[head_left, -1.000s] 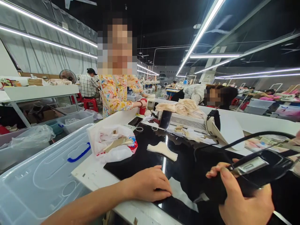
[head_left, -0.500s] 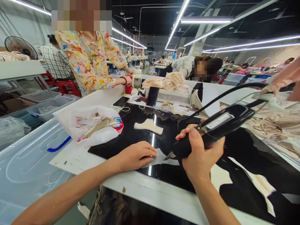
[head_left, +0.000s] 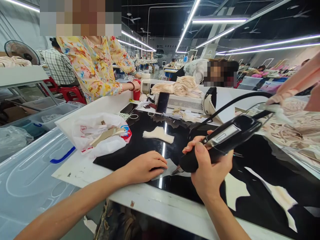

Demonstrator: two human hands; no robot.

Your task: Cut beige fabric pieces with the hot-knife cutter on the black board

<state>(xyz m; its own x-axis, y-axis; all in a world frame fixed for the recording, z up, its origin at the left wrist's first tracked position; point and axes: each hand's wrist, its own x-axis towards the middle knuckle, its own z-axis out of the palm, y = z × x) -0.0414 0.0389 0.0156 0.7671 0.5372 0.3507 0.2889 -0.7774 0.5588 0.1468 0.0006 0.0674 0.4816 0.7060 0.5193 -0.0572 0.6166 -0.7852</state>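
My left hand (head_left: 146,165) lies on a pale, thin cut piece (head_left: 171,165) on the black board (head_left: 135,136), its fingers loosely extended and pressing the piece down. In my right hand (head_left: 210,166) is a black corded hand tool (head_left: 225,133) with a silver panel, gripped around its body. Its pointed metal tip (head_left: 176,170) rests at the thin piece, just right of my left fingertips. Cream shaped fabric pieces lie nearby: one (head_left: 158,134) beyond my left hand, another (head_left: 236,190) beside my right wrist, and a long one (head_left: 275,196) farther right.
A white plastic bag (head_left: 105,146) of scraps sits at left. Behind the board are a phone (head_left: 162,102), a vented white box (head_left: 185,103) and bundled fabric (head_left: 186,86). Scissor-like tips (head_left: 238,154) show beside the tool. A person in a floral shirt (head_left: 92,66) stands across the table.
My right hand and the tool have shifted slightly left and toward me, the tip sliding closer to my left fingers. My left hand stays on the piece.
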